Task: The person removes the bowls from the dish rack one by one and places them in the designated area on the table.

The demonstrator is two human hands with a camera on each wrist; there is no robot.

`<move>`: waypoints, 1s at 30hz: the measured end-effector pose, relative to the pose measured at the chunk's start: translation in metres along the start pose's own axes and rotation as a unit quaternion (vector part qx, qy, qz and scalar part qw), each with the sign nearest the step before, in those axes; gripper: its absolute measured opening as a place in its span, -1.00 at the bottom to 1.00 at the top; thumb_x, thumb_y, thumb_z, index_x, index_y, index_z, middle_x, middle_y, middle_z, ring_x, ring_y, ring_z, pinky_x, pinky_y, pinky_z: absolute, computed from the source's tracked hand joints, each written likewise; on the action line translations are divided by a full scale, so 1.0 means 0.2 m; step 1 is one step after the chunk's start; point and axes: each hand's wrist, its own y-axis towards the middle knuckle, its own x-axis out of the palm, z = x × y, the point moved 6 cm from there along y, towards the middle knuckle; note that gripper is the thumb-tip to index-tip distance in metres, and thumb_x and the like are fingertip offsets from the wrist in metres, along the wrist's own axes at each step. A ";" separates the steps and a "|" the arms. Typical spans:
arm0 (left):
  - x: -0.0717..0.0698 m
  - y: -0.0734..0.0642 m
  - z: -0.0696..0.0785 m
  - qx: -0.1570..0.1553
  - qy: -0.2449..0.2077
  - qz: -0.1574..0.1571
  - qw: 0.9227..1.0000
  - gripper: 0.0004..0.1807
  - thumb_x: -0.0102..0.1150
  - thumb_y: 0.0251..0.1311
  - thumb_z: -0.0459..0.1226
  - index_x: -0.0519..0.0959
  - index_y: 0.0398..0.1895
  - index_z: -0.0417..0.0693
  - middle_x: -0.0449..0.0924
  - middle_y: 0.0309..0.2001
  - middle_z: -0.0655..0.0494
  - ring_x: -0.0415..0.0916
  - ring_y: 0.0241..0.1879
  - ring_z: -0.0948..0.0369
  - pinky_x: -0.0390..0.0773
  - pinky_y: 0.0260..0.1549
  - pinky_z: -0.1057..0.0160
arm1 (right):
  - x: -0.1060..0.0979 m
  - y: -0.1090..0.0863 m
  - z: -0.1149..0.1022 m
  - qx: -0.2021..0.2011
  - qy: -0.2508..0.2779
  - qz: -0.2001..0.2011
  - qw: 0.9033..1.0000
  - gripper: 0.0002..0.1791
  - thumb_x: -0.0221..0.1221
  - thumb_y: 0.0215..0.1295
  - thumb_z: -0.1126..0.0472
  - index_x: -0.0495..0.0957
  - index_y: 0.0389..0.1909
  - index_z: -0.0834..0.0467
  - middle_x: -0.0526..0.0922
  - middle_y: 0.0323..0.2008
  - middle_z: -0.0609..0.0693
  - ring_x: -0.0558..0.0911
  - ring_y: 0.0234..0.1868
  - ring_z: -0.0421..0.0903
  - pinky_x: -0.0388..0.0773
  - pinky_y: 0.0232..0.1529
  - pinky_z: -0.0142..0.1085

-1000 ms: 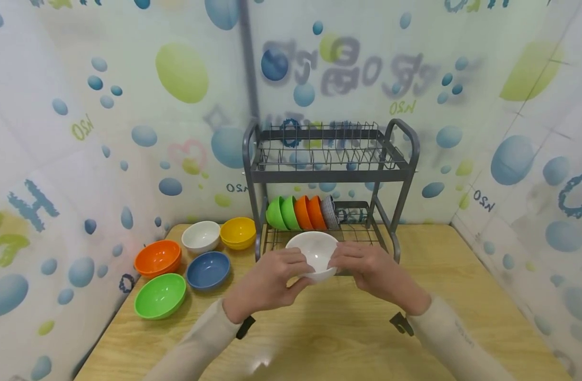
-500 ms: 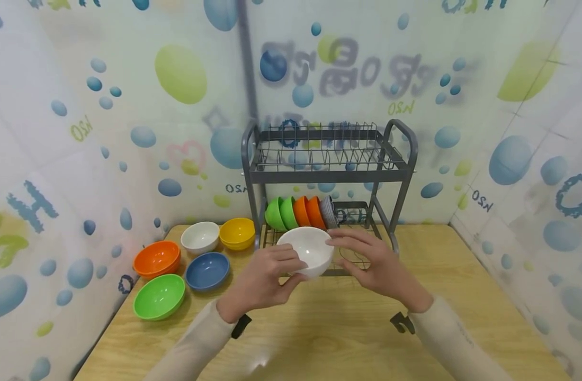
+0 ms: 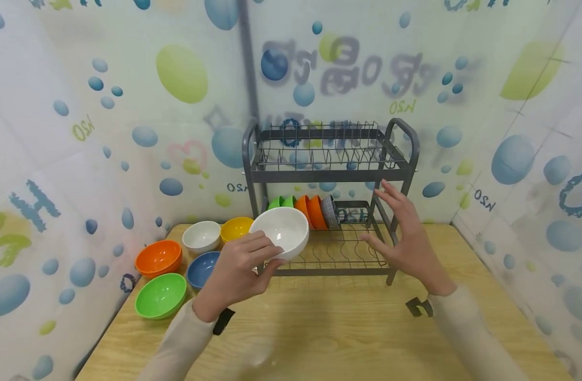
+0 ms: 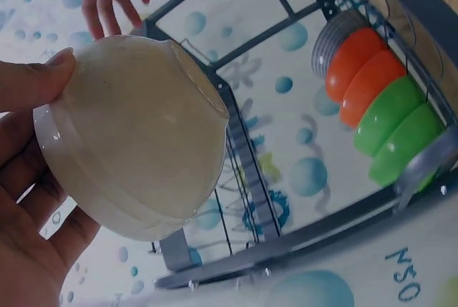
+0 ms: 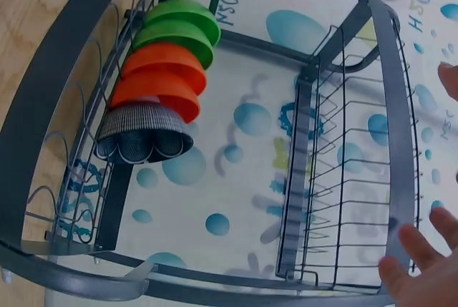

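My left hand (image 3: 240,270) pinches a white bowl (image 3: 286,230) by its near rim, thumb on one side and fingers on the other. The bowl is held up in front of the rack's left part, its hollow tilted toward the head camera. In the left wrist view the bowl's outer side (image 4: 143,135) and foot ring face the camera. My right hand (image 3: 410,243) is raised at the rack's right side, fingers spread and touching nothing. On the lower tier of the grey dish rack (image 3: 331,175) stand green bowls (image 5: 175,31), orange bowls (image 5: 161,81) and a grey patterned bowl (image 5: 143,128), tipped on edge.
Left on the wooden table (image 3: 329,328) sit an orange bowl (image 3: 158,258), a green bowl (image 3: 160,295), a white bowl (image 3: 202,236), a yellow bowl (image 3: 235,229) and a blue bowl (image 3: 202,269). The rack's upper tier has upright wire dividers. Patterned walls surround the table.
My right hand has let go of the white bowl and moved right and up, its fingers spreading. My left hand has carried the bowl left and slightly up.
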 end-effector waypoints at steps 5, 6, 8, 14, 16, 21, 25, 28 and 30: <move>-0.08 -0.02 -0.05 -0.008 0.015 0.034 0.999 -0.78 0.58 -0.06 -0.35 0.74 -0.32 -0.08 0.73 -0.39 0.14 0.55 -0.39 0.23 0.72 -0.37 0.16 | -0.08 0.01 0.09 0.049 0.005 0.080 0.996 0.00 0.43 0.21 -0.07 0.15 0.60 0.04 0.09 0.63 0.07 0.09 0.63 0.06 0.13 0.57 0.15; -0.09 -0.02 -0.06 -0.012 0.018 0.037 0.999 -0.79 0.58 -0.05 -0.35 0.75 -0.32 -0.08 0.72 -0.40 0.13 0.54 -0.40 0.22 0.71 -0.38 0.16 | -0.10 0.01 0.11 0.066 0.006 0.099 0.993 0.01 0.45 0.19 0.00 0.14 0.60 0.02 0.10 0.62 0.06 0.11 0.62 0.06 0.14 0.57 0.10; -0.12 -0.03 -0.09 -0.022 0.024 0.043 0.999 -0.81 0.56 -0.02 -0.34 0.75 -0.31 -0.09 0.72 -0.40 0.12 0.54 -0.40 0.21 0.68 -0.41 0.16 | -0.13 0.00 0.16 0.114 0.009 0.130 0.985 0.02 0.45 0.17 0.12 0.12 0.61 -0.03 0.13 0.61 0.00 0.15 0.60 0.02 0.18 0.58 -0.03; -0.19 -0.07 -0.18 -0.056 0.044 0.057 0.996 -0.87 0.48 0.15 -0.23 0.76 -0.31 -0.09 0.71 -0.44 0.11 0.53 -0.43 0.21 0.58 -0.50 0.21 | -0.15 0.00 0.33 0.280 0.070 0.122 0.950 -0.05 0.33 0.36 0.04 -0.01 0.64 -0.14 0.16 0.60 -0.09 0.24 0.57 -0.01 0.19 0.59 -0.11; -0.21 -0.08 -0.21 -0.058 0.050 0.066 0.995 -0.87 0.49 0.13 -0.26 0.77 -0.32 -0.12 0.71 -0.45 0.09 0.53 -0.45 0.21 0.56 -0.53 0.21 | -0.13 0.00 0.37 0.314 0.082 0.101 0.940 -0.06 0.28 0.41 -0.05 -0.04 0.65 -0.13 0.16 0.61 -0.05 0.26 0.57 0.03 0.21 0.58 -0.06; -0.22 -0.11 -0.31 -0.077 0.049 0.074 0.993 -0.85 0.54 0.01 -0.39 0.77 -0.33 -0.20 0.70 -0.44 0.04 0.55 -0.46 0.20 0.66 -0.48 0.14 | -0.11 0.00 0.44 0.347 0.079 0.074 0.931 -0.13 0.19 0.45 -0.15 0.02 0.64 -0.05 0.27 0.55 0.07 0.35 0.52 0.09 0.33 0.52 -0.04; -0.23 -0.15 -0.40 -0.102 0.060 0.074 0.990 -0.82 0.55 -0.01 -0.40 0.78 -0.31 -0.24 0.72 -0.43 -0.01 0.61 -0.44 0.15 0.74 -0.40 0.03 | -0.09 0.02 0.46 0.339 0.052 0.076 0.936 -0.29 0.15 0.49 -0.11 0.25 0.55 0.05 0.49 0.39 0.13 0.50 0.39 0.08 0.51 0.38 -0.13; -0.22 -0.18 -0.47 -0.117 0.081 0.065 0.988 -0.80 0.55 0.01 -0.38 0.77 -0.29 -0.28 0.73 -0.41 -0.06 0.64 -0.44 0.09 0.75 -0.40 0.01 | -0.08 0.03 0.48 0.325 0.031 0.076 0.942 -0.42 0.15 0.51 -0.08 0.41 0.43 0.09 0.62 0.26 0.11 0.60 0.29 -0.01 0.60 0.25 -0.32; -0.22 -0.20 -0.52 -0.135 0.090 0.054 0.985 -0.79 0.55 0.03 -0.35 0.78 -0.28 -0.28 0.73 -0.41 -0.07 0.65 -0.42 0.06 0.75 -0.37 -0.01 | -0.08 0.03 0.49 0.315 0.021 0.079 0.946 -0.48 0.15 0.51 -0.06 0.48 0.36 0.10 0.67 0.20 0.10 0.64 0.20 -0.18 0.60 0.16 -0.47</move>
